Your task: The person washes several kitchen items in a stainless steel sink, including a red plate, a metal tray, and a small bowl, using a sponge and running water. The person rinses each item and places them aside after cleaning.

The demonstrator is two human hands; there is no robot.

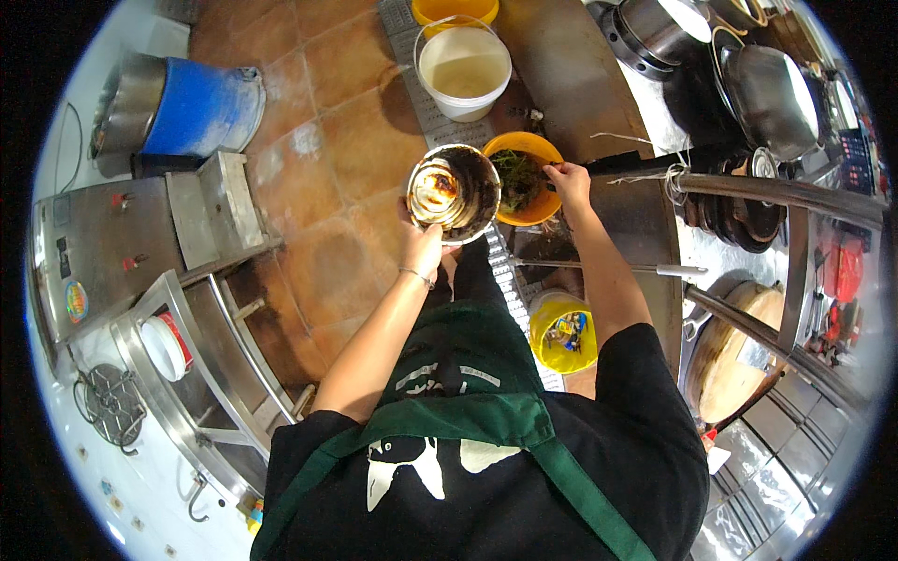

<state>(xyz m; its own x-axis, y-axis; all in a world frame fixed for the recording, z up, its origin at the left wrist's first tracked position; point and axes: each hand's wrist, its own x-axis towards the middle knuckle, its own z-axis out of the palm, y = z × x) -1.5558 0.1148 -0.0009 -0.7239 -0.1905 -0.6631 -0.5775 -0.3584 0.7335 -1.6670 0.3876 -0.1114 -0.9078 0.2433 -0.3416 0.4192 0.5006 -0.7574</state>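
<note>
In front of me, my left hand (423, 245) grips a round, ribbed metal can (479, 201) by its side, thumb near the rim. The can's mouth faces up, and dark brown residue coats its inner wall; a bright patch shines inside. Just to its right is an orange bucket (532, 214) with dark green leafy scraps (516, 173) in it. My right hand (570, 184) reaches to the bucket's right rim, its fingers closed there. The can overlaps the bucket's left edge from this angle.
A white bucket (465, 79) with a wire handle stands beyond, over a floor grate. Closer in is a yellow bin (563, 338) holding rubbish. Steel counters with pans (767, 98) and a round wooden board (741, 351) line the right; a blue drum (204, 106) stands far left.
</note>
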